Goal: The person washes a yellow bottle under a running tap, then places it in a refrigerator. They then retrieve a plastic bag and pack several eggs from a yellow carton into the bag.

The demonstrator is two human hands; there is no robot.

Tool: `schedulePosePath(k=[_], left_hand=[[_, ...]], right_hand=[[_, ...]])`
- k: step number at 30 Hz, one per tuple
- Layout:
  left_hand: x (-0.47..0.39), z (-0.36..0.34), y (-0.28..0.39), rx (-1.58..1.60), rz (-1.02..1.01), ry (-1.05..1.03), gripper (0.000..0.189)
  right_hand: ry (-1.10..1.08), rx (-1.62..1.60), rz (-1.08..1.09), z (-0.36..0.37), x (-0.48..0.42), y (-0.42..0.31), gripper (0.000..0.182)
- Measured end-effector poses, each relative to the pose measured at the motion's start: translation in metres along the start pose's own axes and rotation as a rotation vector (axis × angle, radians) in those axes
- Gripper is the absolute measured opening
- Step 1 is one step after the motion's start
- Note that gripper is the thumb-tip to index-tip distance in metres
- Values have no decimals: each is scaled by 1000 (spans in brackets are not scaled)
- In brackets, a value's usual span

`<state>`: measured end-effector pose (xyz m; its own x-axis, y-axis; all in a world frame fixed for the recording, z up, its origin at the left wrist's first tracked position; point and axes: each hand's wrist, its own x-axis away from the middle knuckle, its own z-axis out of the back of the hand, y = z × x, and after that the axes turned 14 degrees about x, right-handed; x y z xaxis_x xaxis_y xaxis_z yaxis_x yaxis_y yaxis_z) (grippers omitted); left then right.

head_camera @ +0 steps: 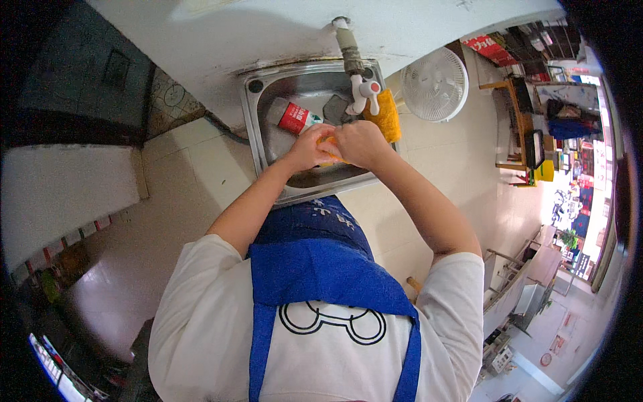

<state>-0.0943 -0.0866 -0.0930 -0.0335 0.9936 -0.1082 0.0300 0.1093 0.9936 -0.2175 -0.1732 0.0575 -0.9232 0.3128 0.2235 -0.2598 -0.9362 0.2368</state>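
My left hand [307,148] and my right hand [362,144] meet over a stainless steel sink [253,135]. Between them both sets of fingers grip a small orange item [327,164], mostly hidden, so I cannot tell what it is. A clear container with a red and white label [297,117] lies on its side in the basin, just beyond my left hand. Beside it sits a dark grey piece, perhaps a cloth [335,108]. Above my right hand is a white plastic tap [362,93] with a red-dotted handle. An orange-yellow towel [386,118] hangs over the sink's right rim.
Behind the sink rises a white wall [281,35], with a pipe [347,47] coming out to the tap. A white fan [434,85] stands to the right on the tiled floor [452,151]. Farther right is a wooden-framed piece of furniture [520,120]. A dark hose [226,129] runs left of the sink.
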Motion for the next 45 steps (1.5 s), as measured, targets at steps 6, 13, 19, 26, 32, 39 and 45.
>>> schedulePosePath(k=[6,13,19,26,32,39,45], left_hand=[[1,-2,11,81,58,23,71],[2,-1,12,32,14,49,65],[-1,-3,17,28,23,12,63],[1,-4,14,-60,81,42,67],[-4,0,13,34,-43,37,63],[-2,-1,14,80,69,8,66],[-3,2,9,53,62,-3,66]], right_hand=[[212,-81,55,-16,10,1,26],[-263,45,-27,5,-5,-1,20],[255,-146,274,-5,11,12,23],[-246,26,-41,-6,3,-11,15],[136,19,330,-6,3,12,17],[22,43,281,-12,1,11,15],[-56,-50,81,-18,17,6,17]])
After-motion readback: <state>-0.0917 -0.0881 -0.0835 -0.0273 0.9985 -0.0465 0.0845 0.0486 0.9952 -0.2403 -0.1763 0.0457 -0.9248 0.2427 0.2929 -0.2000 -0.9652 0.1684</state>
